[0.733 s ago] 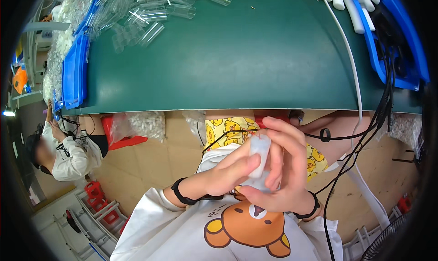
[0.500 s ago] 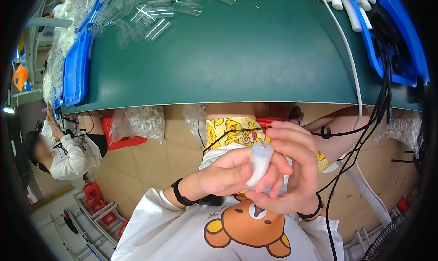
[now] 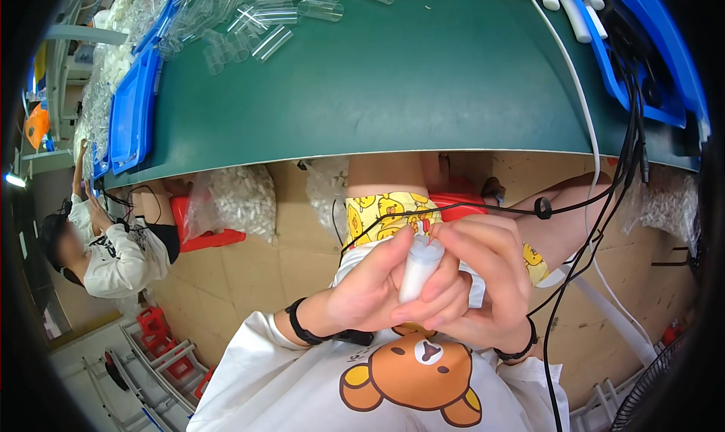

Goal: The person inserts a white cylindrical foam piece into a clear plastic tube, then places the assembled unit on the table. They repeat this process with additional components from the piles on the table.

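A small white tube (image 3: 418, 275) with a clear, rimmed upper end is held upright and slightly tilted above my lap. My left hand (image 3: 366, 290) is closed round its left side, the thumb reaching up along it. My right hand (image 3: 491, 273) is closed against the other side, its fingertips pinching at the tube's upper end. Those fingertips hide what is at the top, so the thin red wires there cannot be made out now. Black bands circle both wrists.
Ahead lies a green table (image 3: 340, 92), with clear plastic tubes (image 3: 272, 43) at far left and white tubes (image 3: 574, 13) beside a blue bin (image 3: 612, 77) at far right. Black cables (image 3: 630, 130) hang down the right side. A person (image 3: 113, 251) sits at left.
My right fingertips have come down onto the tube's upper end, where red wires showed before. My left thumb has moved up along the tube. The view has shifted slightly.
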`<state>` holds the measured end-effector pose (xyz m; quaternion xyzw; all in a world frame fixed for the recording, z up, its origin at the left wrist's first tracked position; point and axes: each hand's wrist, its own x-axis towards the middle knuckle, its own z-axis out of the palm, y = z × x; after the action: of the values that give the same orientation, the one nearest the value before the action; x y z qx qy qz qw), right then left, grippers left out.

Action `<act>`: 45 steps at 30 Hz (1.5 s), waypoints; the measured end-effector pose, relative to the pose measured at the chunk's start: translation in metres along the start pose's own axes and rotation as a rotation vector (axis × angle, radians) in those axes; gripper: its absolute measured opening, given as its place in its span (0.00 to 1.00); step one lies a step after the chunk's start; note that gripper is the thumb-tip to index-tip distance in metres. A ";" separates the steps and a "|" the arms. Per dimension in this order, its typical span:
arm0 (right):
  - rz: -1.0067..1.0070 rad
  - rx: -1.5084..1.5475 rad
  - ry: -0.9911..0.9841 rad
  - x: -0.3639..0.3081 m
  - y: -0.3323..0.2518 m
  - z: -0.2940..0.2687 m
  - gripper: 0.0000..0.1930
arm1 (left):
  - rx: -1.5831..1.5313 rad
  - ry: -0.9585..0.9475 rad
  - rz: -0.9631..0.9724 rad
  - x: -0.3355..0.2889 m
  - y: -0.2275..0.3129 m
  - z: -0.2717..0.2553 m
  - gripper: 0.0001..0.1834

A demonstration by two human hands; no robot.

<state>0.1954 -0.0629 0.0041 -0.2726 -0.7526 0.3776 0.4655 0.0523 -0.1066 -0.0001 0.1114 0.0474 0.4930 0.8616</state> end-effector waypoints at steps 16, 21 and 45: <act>-0.178 -0.295 0.096 -0.006 0.000 0.010 0.26 | -0.022 0.233 -0.063 -0.007 0.009 0.014 0.26; -0.094 -0.167 0.164 -0.012 0.001 0.020 0.28 | 0.097 0.151 -0.074 -0.004 0.011 0.011 0.28; -0.021 0.027 -0.053 -0.017 0.008 0.012 0.37 | 0.305 0.237 -0.062 -0.018 0.013 0.015 0.30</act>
<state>0.1918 -0.0755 -0.0145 -0.2481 -0.7623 0.3901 0.4529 0.0350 -0.1179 0.0174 0.1801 0.2261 0.4629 0.8379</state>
